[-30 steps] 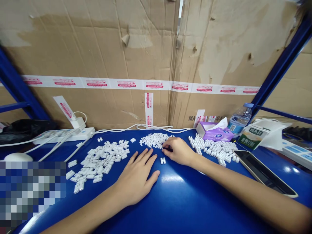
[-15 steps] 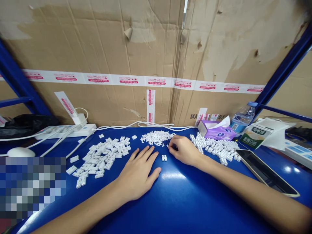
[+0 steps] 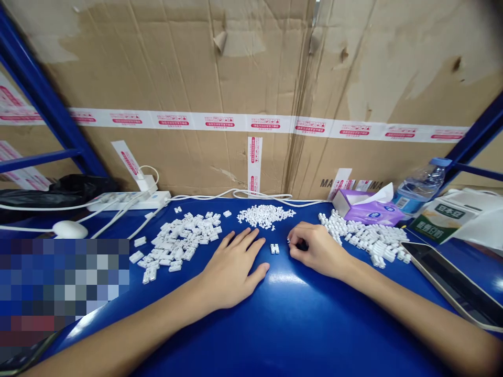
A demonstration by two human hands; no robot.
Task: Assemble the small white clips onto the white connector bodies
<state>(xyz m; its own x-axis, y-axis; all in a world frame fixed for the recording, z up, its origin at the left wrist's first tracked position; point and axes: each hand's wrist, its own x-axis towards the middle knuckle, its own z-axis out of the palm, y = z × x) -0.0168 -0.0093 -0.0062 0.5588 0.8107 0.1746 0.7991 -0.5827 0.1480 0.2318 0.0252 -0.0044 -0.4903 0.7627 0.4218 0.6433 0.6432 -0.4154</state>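
Note:
My left hand (image 3: 236, 269) lies flat on the blue table (image 3: 251, 335), fingers spread, holding nothing. Just right of its fingertips sits a white two-part piece (image 3: 274, 248). My right hand (image 3: 314, 246) is closed in a pinch at the right of that piece; a tiny white part (image 3: 289, 241) shows at its fingertips. Beyond both hands is a heap of tiny white parts (image 3: 263, 215). Flat white pieces (image 3: 184, 238) are heaped left of my left hand, and joined white pieces (image 3: 365, 235) lie to the right of my right hand.
A purple tissue pack (image 3: 369, 208), a water bottle (image 3: 420, 186), a green and white box (image 3: 444, 214) and a phone (image 3: 456, 285) are on the right. A power strip (image 3: 126, 200) with white cables stands at the back left. Cardboard (image 3: 188, 63) forms the back wall.
My right hand has drawn back from the heap of tiny parts, toward the near right, still pinched. My left hand stays flat. The whole view has shifted a little.

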